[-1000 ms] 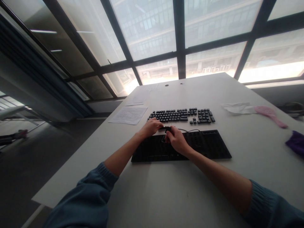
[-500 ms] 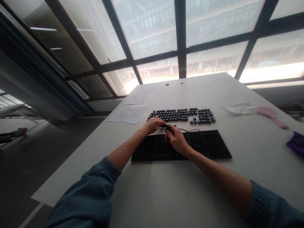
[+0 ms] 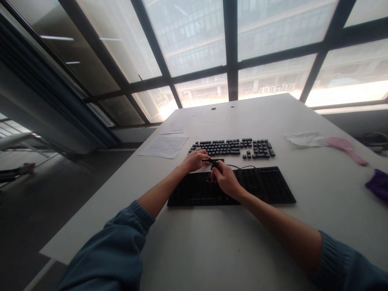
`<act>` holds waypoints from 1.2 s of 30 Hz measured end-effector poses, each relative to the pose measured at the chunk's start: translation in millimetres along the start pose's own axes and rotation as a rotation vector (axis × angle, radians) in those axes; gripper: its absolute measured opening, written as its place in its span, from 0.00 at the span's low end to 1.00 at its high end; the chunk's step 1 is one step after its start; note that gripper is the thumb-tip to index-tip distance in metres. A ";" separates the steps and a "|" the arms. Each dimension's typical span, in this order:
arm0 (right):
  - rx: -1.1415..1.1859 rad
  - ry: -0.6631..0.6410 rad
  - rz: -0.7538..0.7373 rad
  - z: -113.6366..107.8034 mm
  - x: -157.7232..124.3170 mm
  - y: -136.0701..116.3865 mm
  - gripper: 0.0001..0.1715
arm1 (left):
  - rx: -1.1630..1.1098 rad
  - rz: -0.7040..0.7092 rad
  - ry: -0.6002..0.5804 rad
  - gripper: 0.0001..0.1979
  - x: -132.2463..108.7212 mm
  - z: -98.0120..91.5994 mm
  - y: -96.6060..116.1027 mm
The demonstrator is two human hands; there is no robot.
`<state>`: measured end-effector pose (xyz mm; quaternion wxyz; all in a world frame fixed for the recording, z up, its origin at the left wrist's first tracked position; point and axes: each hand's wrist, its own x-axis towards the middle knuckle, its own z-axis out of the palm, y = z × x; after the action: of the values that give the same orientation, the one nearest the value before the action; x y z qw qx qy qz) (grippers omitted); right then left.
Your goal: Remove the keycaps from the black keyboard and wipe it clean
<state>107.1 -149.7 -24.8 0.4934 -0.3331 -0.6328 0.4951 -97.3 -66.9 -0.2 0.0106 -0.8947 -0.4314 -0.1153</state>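
Observation:
A black keyboard base [image 3: 260, 186] without keycaps lies on the white table [image 3: 230, 242]. Beyond it, loose black keycaps [image 3: 233, 147] are laid out in keyboard order. My left hand [image 3: 194, 160] rests at the near left end of the keycap rows, fingers curled round a long black keycap [image 3: 216, 161]. My right hand [image 3: 224, 179] sits over the top edge of the keyboard base, pinching a small black tool or part that I cannot make out.
Printed sheets [image 3: 165, 145] lie left of the keycaps, another [image 3: 177, 124] farther back. At the right are a white cloth [image 3: 303, 138], a pink brush [image 3: 345, 147] and a purple thing [image 3: 378, 184]. A thin black cable [image 3: 245, 166] runs behind the base. Large windows stand beyond.
Both hands have stayed almost in place; my left hand has crept slightly right along the long keycap. The view has barely shifted.

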 end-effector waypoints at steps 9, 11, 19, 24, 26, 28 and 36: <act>-0.026 0.006 0.003 -0.4 0.2 1.2 0.06 | -0.068 -0.075 0.031 0.10 5.4 1.5 -8.5; -0.020 0.001 0.006 -0.1 0.3 0.7 0.06 | -0.081 -0.078 0.024 0.10 5.2 0.6 -9.5; -0.018 0.002 0.009 0.8 -0.2 1.7 0.06 | -0.066 -0.072 0.027 0.07 5.4 -0.1 -9.1; -0.027 0.007 0.009 0.8 0.3 3.0 0.07 | -0.075 -0.086 0.043 0.06 6.7 1.1 -11.4; -0.028 0.005 0.010 0.8 0.2 3.1 0.07 | -0.086 -0.091 0.042 0.07 7.4 0.4 -12.4; -0.027 0.002 0.011 0.7 0.2 3.4 0.07 | -0.102 -0.089 0.035 0.08 7.9 -0.5 -13.3; -0.037 0.000 0.004 0.5 0.5 4.2 0.07 | -0.053 -0.045 0.011 0.10 5.8 -0.6 -11.6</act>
<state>106.2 -148.1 -28.7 0.4863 -0.3435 -0.6412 0.4841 -102.9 -55.2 0.7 -0.0132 -0.8841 -0.4480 -0.1320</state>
